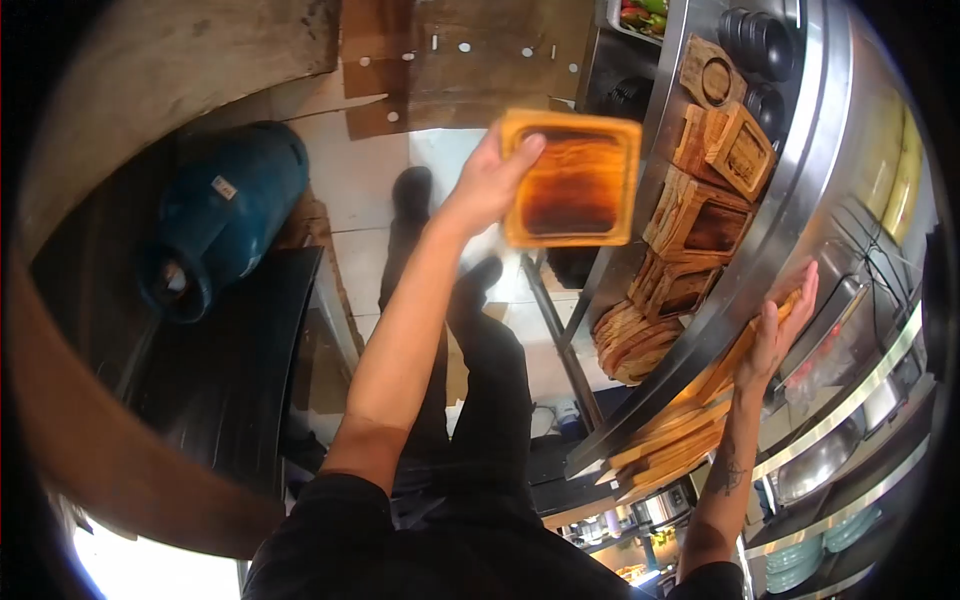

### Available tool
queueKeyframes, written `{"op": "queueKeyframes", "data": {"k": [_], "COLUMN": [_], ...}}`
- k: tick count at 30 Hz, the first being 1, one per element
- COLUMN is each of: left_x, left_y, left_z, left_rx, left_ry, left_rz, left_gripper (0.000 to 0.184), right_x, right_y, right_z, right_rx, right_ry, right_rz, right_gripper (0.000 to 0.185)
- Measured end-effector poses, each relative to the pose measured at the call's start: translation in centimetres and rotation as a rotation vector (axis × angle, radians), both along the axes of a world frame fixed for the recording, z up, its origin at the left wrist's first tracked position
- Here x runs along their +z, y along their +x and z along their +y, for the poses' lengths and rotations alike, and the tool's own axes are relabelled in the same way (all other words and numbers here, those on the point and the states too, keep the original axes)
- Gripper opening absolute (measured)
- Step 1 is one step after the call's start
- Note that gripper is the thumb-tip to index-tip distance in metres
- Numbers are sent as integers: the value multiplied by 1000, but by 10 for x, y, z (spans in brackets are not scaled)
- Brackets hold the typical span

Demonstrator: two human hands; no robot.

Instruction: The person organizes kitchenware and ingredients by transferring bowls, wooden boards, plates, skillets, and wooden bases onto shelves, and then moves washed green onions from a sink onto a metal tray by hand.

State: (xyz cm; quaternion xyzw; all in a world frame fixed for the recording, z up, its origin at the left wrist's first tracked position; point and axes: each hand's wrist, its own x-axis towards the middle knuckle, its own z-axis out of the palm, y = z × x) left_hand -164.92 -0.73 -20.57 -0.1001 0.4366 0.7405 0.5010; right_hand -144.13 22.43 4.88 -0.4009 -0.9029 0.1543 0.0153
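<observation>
A square wooden tray point(572, 180) with a raised rim and a dark, scorched-looking centre hangs over the floor in the middle of the view. My left hand point(497, 175) grips its left edge, thumb on top. On the right, my right hand point(780, 335) lies with fingers stretched out against wooden boards point(690, 425) stacked at the steel counter's edge. Below the counter, a shelf holds stacks of similar wooden trays point(700, 225), a board with a round recess point(712, 80) and rounded boards point(632, 342).
A blue gas cylinder point(235, 205) lies at the left beside a black surface point(220, 370). The steel counter edge point(770, 215) curves down the right. Black bowls point(757, 42) sit at the shelf's far end. Green dishes point(795, 565) are at the lower right.
</observation>
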Motion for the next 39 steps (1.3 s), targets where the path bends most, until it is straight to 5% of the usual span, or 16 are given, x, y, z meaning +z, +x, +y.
{"op": "queueKeyframes", "data": {"k": [2, 7, 12, 14, 15, 20, 22, 25, 27, 29, 32, 36, 38, 39], "left_x": [-3, -39, -14, -16, -14, 11, 22, 25, 25, 26, 12, -50, -47, -42], "left_y": [-3, -6, 13, 48, 70, 176, 229, 324, 361, 376, 380, 414, 393, 374], "left_z": [45, 174, 207, 204, 204, 156, 139, 154, 156, 153, 158, 173, 166, 160], "left_rx": [25, 74, -3, -135, -17, 11, 1, 19, 2, -198, -422, -555, -574, -460], "left_ry": [139, 273, 532, 317, 342, 138, 114, 17, 68, -105, -428, -512, -471, -352], "left_rz": [-62, 312, 171, 400, 371, 366, 350, 390, 426, 643, 999, 1409, 1420, 1220], "left_gripper": [36, 33, 34, 72, 58, 47, 41, 56, 66, 71, 79, 87, 71, 65], "right_x": [-6, -12, -9, -9, -8, -10, 0, 9, 25, 41, 43, 47, 52, 57], "right_y": [2, -4, 13, 19, 21, 22, 30, 2, 10, 13, 36, 59, 72, 81], "right_z": [-2, -3, 14, 13, 10, 11, 39, -24, -32, -70, -54, -21, -16, -16], "right_rx": [-24, -94, -24, -8, -19, -71, 421, -104, -204, -127, 104, 357, 464, 511], "right_ry": [-6, -48, 16, -27, -44, -44, -174, -29, 92, 133, 160, 181, 214, 238], "right_rz": [42, 116, 36, 52, 64, 176, 104, -114, -143, -361, -272, -128, -42, -5], "right_gripper": [75, 87, 90, 90, 89, 82, 80, 97, 98, 105, 107, 112, 115, 117]}}
